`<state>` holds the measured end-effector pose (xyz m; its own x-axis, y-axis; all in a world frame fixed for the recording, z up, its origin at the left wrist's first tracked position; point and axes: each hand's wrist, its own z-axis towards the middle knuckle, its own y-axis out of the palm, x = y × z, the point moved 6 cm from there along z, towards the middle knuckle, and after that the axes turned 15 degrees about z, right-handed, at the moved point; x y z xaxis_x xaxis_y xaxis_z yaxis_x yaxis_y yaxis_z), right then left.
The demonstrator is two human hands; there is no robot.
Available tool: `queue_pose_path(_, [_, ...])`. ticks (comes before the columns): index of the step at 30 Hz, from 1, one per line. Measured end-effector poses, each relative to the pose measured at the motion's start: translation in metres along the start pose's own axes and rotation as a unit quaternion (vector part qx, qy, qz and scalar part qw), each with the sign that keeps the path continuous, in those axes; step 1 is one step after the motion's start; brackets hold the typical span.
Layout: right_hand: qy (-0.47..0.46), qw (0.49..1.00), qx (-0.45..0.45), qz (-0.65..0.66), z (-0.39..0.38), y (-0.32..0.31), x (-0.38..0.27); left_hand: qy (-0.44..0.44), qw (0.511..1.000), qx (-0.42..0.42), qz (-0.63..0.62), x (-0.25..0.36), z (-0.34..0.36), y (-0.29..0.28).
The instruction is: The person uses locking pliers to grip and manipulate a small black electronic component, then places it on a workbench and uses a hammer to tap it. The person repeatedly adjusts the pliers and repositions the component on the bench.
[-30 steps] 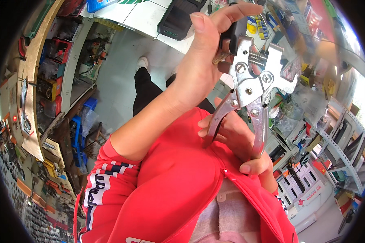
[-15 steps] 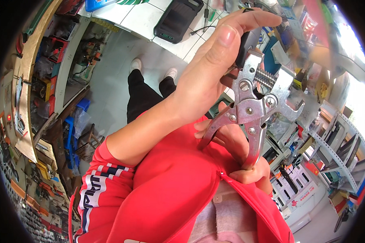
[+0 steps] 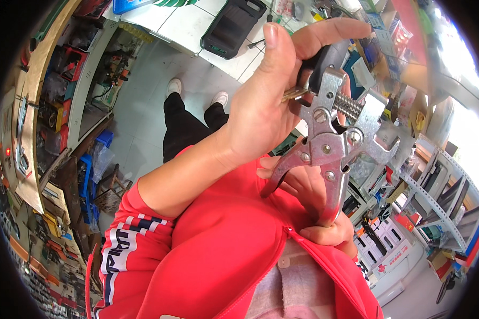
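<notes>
Metal pliers stand upright in front of my chest, with a coil spring across their jaws and a hooked side arm. My right hand is closed round the lower handles; its thumb curls over one handle and its fingers reach behind toward the other. My left hand holds a black fob-like object at the upper jaw. Beside that object, a thin metal blade sticks out against my palm. My left thumb is raised and the index finger arches over the top. The other left fingers are mostly hidden.
A tiled white table at the top carries a black rectangular device and a cable. Shelves with tools and blue bins line the left. To the right stands a metal rack near a white cabinet.
My left thumb has lifted away from the black object and straightened upward, so the thin metal blade shows more. The index finger has shifted slightly lower. The pliers and right hand are almost unchanged.
</notes>
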<state>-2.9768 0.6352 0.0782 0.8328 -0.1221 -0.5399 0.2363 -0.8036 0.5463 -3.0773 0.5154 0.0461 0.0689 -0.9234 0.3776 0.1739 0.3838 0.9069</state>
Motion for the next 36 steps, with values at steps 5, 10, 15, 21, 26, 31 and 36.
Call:
queue_pose_path(5, [-0.018,1.000,-0.002,-0.024,0.002,0.005,-0.005,-0.009,0.993,0.026,0.114,-0.001,-0.001,-0.002])
queue_pose_path(10, [0.065,0.990,0.050,-0.114,-0.003,0.002,-0.005,-0.025,0.979,0.077,0.189,0.005,-0.003,-0.007])
queue_pose_path(15, [0.037,0.986,-0.001,-0.162,-0.003,0.008,-0.011,-0.039,0.976,0.088,0.196,0.010,-0.003,-0.010])
queue_pose_path(21, [0.080,0.983,0.047,-0.157,0.000,0.007,-0.006,-0.046,0.976,0.098,0.189,0.015,-0.003,-0.013])
queue_pose_path(26, [0.017,0.994,0.007,-0.110,0.007,0.016,-0.010,-0.049,0.977,0.111,0.176,0.016,0.002,-0.016])
queue_pose_path(31, [0.045,0.994,0.066,-0.071,0.011,0.015,-0.007,-0.052,0.977,0.121,0.166,0.017,0.004,-0.018])
queue_pose_path(36, [0.038,0.994,0.105,0.021,0.015,0.023,-0.005,-0.059,0.977,0.130,0.158,0.017,0.004,-0.019])
